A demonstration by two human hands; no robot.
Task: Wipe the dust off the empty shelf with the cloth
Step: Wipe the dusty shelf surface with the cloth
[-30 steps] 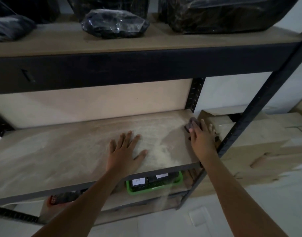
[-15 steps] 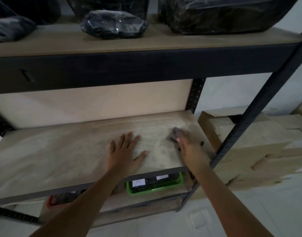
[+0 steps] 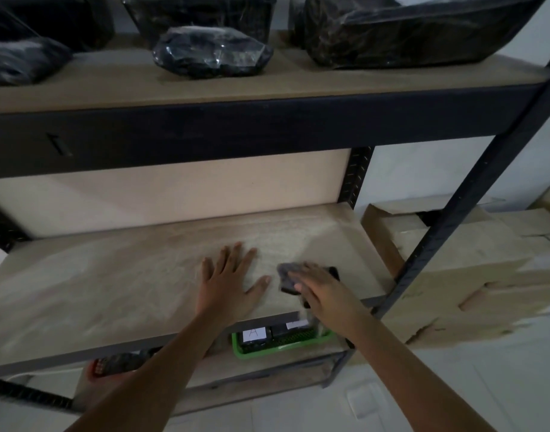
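We are pressing the cloth (image 3: pixel 291 275) under our right hand (image 3: pixel 325 291) near the shelf's (image 3: pixel 111 285) front right corner, dusting; our left hand (image 3: pixel 228 283) is lying flat, released, steadying us.

Matt dusty wooden shelf (image 3: pixel 118 285), soft grey cloth (image 3: pixel 288 272)

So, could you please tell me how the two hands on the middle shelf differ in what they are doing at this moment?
The left hand lies flat with fingers spread, bare palm on the shelf; the right hand presses down on a dark cloth. The left hand looks sharp, while the right hand is blurred, as if in motion. The left hand sits nearer the shelf's middle, the right hand nearer its right end. Both rest on the same dusty board.
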